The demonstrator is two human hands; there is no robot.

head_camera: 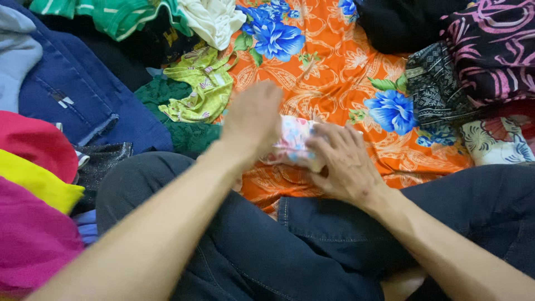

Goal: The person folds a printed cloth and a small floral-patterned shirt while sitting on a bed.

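left hand [253, 117] grip: grasping small floral cloth [294, 142] | right hand [345, 164] grip: pressing same cloth | beneath: orange flowered sheet [329, 72]

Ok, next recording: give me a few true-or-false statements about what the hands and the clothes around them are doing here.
1. Both hands are on a small white floral cloth. True: the left hand and the right hand both touch it.
2. The cloth lies on a plain grey sheet. False: it lies on an orange sheet with blue flowers.
3. A blue denim garment lies to the left. True.
4. The yellow-green patterned garment is in the right hand. False: it lies apart from both hands, beyond the left hand.
5. The person's legs are bare. False: they wear dark jeans.
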